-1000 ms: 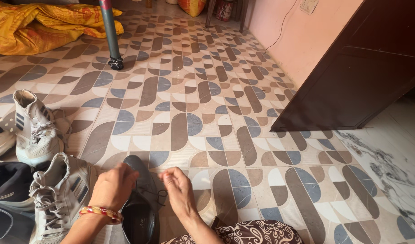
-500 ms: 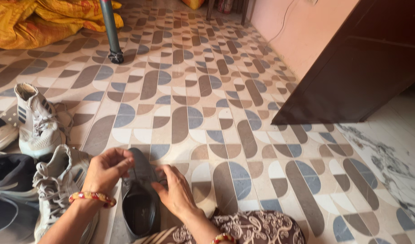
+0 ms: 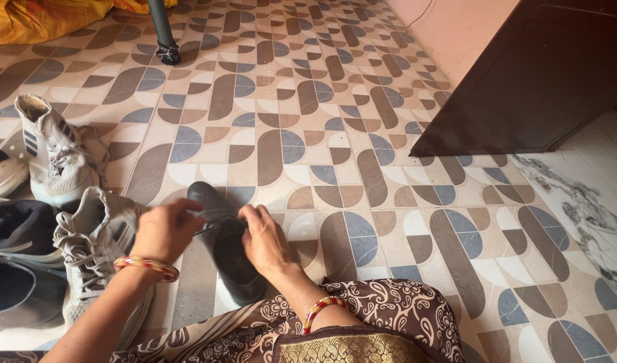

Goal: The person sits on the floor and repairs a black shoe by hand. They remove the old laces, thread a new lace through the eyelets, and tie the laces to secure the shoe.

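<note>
A dark grey shoe (image 3: 224, 245) is seen lying on the patterned tiled floor (image 3: 335, 128), just in front of the seated person's knee, with its toe pointed away from the camera. Both hands are placed over the shoe's upper part. The left hand (image 3: 164, 230) is curled at the shoe's left side, its fingers closed as if pinching a thin dark lace (image 3: 211, 227), which is stretched across toward the other hand. The right hand (image 3: 265, 238) is laid on the right side of the shoe, fingers bent and pressed together at the lace; exactly how tightly the lace is gripped cannot be told, since the fingertips are partly hidden. A red and gold bangle (image 3: 147, 266) is worn on the left wrist, and a second bangle (image 3: 320, 308) on the right wrist. The lap is covered by a brown cloth with a pale swirling print (image 3: 382, 316).

To the left of the shoe, a light grey sneaker (image 3: 97, 259) is set just beside the left forearm, and a matching grey sneaker (image 3: 56, 151) is stood farther back. Black shoes (image 3: 19, 262) are lined up at the left edge of the view. A dark pole with a small foot (image 3: 164, 33) is planted on the floor at the far side, near a heap of yellow fabric (image 3: 46, 17). A dark brown wooden door (image 3: 543, 81) is seen at the right.
</note>
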